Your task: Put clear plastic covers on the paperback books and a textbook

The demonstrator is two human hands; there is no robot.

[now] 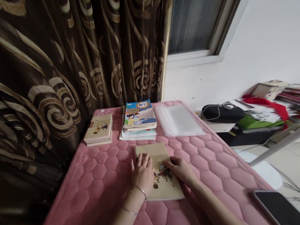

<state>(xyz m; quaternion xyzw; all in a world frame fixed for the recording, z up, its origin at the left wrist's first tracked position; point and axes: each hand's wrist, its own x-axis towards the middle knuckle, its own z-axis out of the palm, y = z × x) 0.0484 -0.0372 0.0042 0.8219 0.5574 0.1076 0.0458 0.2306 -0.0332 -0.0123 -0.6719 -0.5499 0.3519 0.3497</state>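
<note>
A beige book point(163, 191) with small dark figures printed on its cover lies on the pink quilted cover point(145, 224) in front of me. My left hand point(143, 172) rests flat on the left part of the book, fingers spread. At the book's right edge is my right hand point(180, 169), its thumb on the cover and its other fingers curled at the side, partly hidden. Beyond the book stand a stack of similar beige books point(99, 130) at the left, a stack topped by a blue textbook point(139, 115), and clear plastic sleeves point(180, 119) at the right.
A dark-screened phone or tablet point(281, 207) lies at the near right edge. Patterned brown curtains point(105, 51) hang along the left and back. Past the right edge are a black bag point(222, 113), heaped papers and books, and cables on the floor.
</note>
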